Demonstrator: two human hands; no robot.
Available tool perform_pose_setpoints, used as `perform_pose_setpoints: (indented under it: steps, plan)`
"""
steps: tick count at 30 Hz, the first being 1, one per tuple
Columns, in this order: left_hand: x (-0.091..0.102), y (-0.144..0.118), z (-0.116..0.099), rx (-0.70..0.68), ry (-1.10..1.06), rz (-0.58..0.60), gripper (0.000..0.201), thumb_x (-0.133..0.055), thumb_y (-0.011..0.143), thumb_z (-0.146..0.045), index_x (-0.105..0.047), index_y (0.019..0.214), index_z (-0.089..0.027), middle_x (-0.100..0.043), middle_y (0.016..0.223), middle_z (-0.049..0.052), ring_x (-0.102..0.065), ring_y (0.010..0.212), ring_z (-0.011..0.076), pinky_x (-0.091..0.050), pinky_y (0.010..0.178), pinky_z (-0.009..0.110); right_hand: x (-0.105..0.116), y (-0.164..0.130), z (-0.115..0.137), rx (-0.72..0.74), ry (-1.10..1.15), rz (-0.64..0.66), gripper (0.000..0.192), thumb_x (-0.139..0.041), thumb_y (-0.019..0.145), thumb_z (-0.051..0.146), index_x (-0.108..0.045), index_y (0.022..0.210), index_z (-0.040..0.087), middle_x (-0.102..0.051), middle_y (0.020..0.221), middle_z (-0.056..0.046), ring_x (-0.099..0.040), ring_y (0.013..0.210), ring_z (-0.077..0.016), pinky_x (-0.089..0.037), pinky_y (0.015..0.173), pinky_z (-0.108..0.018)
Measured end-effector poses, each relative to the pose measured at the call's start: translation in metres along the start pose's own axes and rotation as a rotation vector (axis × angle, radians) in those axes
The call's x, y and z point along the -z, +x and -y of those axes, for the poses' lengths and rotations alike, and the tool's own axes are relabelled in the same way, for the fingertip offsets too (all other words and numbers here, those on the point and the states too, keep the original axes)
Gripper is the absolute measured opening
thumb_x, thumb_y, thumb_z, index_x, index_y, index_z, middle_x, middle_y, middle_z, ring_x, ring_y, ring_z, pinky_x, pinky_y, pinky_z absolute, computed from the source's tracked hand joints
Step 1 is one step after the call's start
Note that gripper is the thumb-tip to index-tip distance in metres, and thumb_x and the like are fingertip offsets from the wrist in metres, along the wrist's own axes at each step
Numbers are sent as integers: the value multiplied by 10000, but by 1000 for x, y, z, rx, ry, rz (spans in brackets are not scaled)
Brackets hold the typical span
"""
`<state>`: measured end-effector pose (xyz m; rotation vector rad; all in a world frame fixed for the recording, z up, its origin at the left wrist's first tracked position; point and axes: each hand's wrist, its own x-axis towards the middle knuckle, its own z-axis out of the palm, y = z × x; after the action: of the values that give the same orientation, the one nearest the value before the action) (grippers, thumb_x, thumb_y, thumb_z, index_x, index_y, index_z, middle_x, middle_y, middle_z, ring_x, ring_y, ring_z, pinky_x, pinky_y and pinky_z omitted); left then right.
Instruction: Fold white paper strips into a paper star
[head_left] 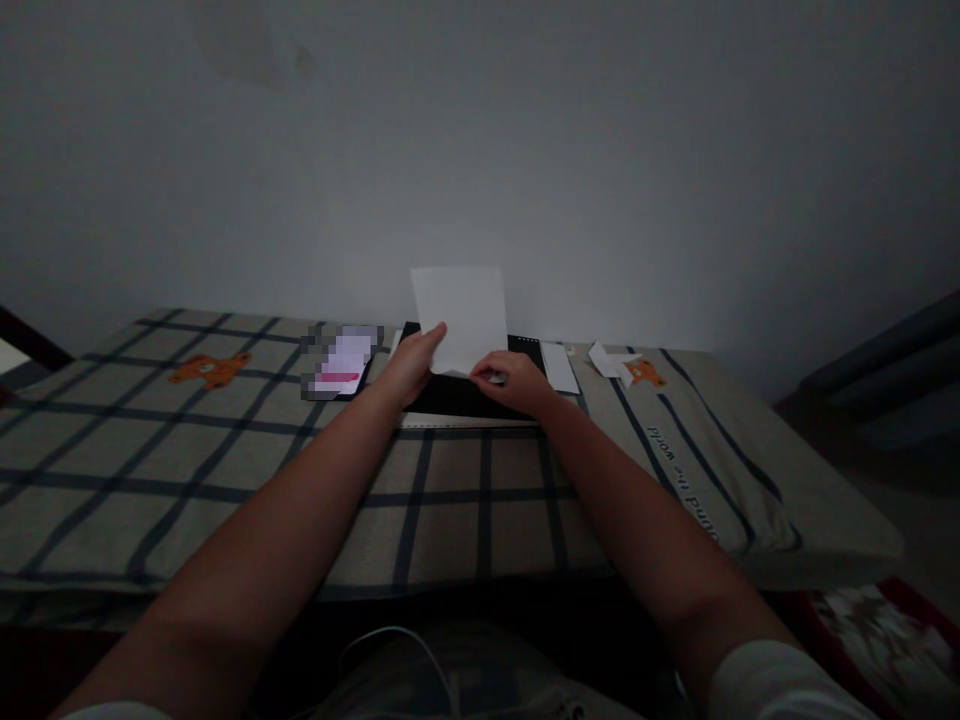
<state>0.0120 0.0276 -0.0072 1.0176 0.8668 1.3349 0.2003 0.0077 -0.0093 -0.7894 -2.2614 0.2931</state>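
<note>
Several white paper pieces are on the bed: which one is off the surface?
The large white sheet, held upright by the left hand and right hand. The narrow strip and folded scraps lie flat to its right.

— What did the person wear?
— Short white sleeves; one showed at the right arm (787, 680), a sliver at the left arm (120, 710); both forearms were bare.
— Anything else?
— Pale clothing at the lap; a thin white cord lay across it.

Checked bedcover (225, 470) with black pad (457, 395), white paper strip (559, 367), folded paper scraps (609, 359), pixelated phone (343, 362).
</note>
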Motion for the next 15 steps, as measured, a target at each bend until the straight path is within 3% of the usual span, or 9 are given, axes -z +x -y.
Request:
perform_pose_setpoints:
  steps: [5,10,15]
  plan:
    - [4,1,-2,12,33,-10,322,-638,762,-424,-631,937,-153,-671,941,102,-634,874,233,-513,739,351,-3,-1,-3,-97,55,-9,157,-543,808,294,-658,831,190,-665,769,-22,-572,650,-117,-433,646,-240]
    - [1,-4,-6,-13,-45,88,296,-617,776,-385,-603,958,-153,-655,1029,96,-622,935,208,-503,821,342,-5,0,-5,-185,164,-134,220,-548,817,378,-651,842,185,-649,716,-18,-559,590,-112,-430,593,-238]
    - [1,-3,-4,-3,-40,129,263,-604,790,-345,-589,972,-155,-660,1023,100,-635,932,209,-491,871,391,-5,0,-3,-240,236,-167,256,-559,805,419,-639,866,184,-626,652,-1,-566,578,-117,-432,589,-242]
